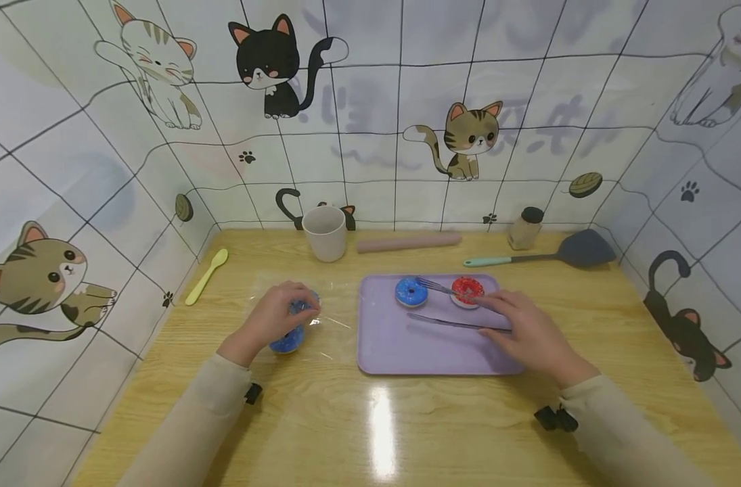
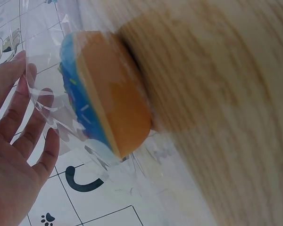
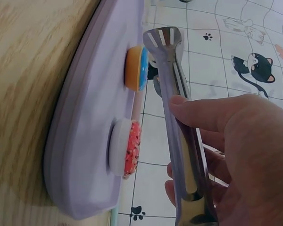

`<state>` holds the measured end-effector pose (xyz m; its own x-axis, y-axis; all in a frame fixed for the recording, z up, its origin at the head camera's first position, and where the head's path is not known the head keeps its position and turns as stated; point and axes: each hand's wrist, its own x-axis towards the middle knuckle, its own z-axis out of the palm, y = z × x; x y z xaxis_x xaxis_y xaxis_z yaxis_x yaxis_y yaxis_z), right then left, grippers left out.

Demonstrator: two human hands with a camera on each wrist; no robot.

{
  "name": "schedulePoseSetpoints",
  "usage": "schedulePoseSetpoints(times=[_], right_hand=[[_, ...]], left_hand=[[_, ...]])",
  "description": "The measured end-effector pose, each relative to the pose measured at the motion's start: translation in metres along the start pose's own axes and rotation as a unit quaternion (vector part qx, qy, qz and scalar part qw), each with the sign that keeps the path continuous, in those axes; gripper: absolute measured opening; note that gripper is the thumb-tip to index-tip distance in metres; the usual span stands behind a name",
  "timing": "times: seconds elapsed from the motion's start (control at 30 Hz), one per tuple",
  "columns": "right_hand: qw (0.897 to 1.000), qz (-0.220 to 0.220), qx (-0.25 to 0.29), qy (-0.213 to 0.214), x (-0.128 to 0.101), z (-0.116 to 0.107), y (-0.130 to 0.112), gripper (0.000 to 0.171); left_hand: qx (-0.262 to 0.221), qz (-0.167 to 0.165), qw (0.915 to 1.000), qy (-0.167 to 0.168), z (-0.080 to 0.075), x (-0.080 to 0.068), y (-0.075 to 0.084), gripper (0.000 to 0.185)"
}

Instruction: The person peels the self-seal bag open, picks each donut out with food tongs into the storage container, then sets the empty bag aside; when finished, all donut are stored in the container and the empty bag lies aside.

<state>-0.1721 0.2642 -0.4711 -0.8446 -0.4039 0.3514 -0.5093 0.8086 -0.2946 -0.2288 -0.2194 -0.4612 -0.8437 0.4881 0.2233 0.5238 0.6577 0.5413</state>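
Pinching plastic film (image 1: 335, 331) over blue-iced donut (image 1: 287, 340) with left hand (image 1: 279, 314); grasping spread metal tongs (image 3: 185, 153) above purple tray (image 1: 431, 358) with right hand (image 1: 531, 331).

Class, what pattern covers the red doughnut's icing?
The red icing has scattered dark and pale specks; the right wrist view shows it best.

You face a white wall (image 1: 370, 155) with dark lines (image 1: 400, 65) that make squares, and side walls (image 1: 35, 182) stand to your left and right. Cats (image 1: 269, 57) and little paw prints (image 1: 246, 157) dot the walls. A bright strip of light (image 1: 380, 433) shines on your yellow wood table (image 1: 467, 426).
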Motion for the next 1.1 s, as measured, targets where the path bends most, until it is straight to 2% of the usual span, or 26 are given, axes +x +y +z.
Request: schedulePoseSetpoints(times=[0.13, 0.27, 0.5, 0.77, 1.1], right_hand=[[1.0, -0.021, 0.013, 0.008, 0.0, 0.002, -0.007, 0.054], [0.999, -0.037, 0.024, 0.011, 0.0, 0.006, -0.014, 0.053], [0.997, -0.066, 0.038, -0.007, 0.01, 0.017, -0.031, 0.048], [0.996, -0.065, 0.042, -0.048, 0.025, 0.024, -0.053, 0.047], [0.994, -0.069, 0.062, -0.058, 0.045, 0.04, -0.064, 0.047]], left_hand=[[0.002, 0.017, 0.9998, 0.008, 0.0, 0.002, 0.001, 0.002], [-0.003, 0.031, 0.9995, 0.007, 0.0, 0.003, 0.004, 0.005], [-0.004, 0.015, 0.9999, 0.004, -0.001, 0.002, 0.004, 0.004], [0.001, 0.019, 0.9998, 0.011, -0.002, 0.002, 0.001, 0.005], [0.01, 0.03, 0.9994, 0.011, -0.002, 0.005, 0.003, 0.005]])
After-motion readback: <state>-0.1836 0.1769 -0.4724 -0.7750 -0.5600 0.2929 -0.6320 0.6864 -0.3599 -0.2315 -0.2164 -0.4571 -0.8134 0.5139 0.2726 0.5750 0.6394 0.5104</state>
